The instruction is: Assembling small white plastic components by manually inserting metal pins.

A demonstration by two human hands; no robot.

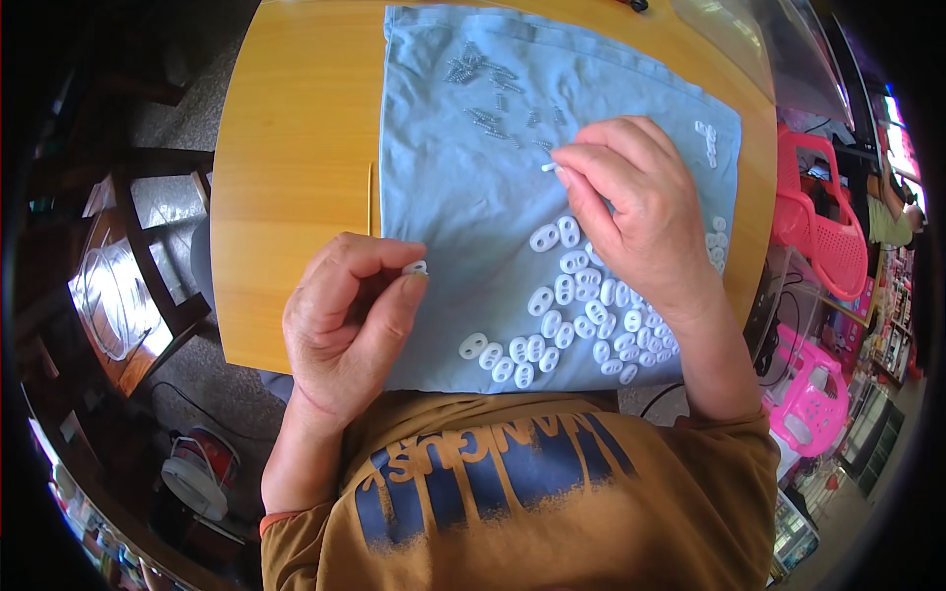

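Observation:
My left hand (347,325) is over the cloth's left edge, thumb and forefinger pinching a small white plastic piece (418,267) with a hole in it; the fingers cover most of it. Higher up and to the right, my right hand (636,192) pinches a small, thin white piece (550,167) at its fingertips. A small metal spring (542,146) lies just beyond those fingertips. More coil springs (483,69) are scattered farther off. Below my right hand lie several white oval two-hole plastic pieces (564,288), some hidden by the wrist.
A light blue cloth (443,197) covers much of the yellow wooden table (296,128). One thin yellow stick (370,199) lies left of the cloth. Small white parts (708,143) sit near its right edge. Pink plastic chairs (818,212) stand to the right.

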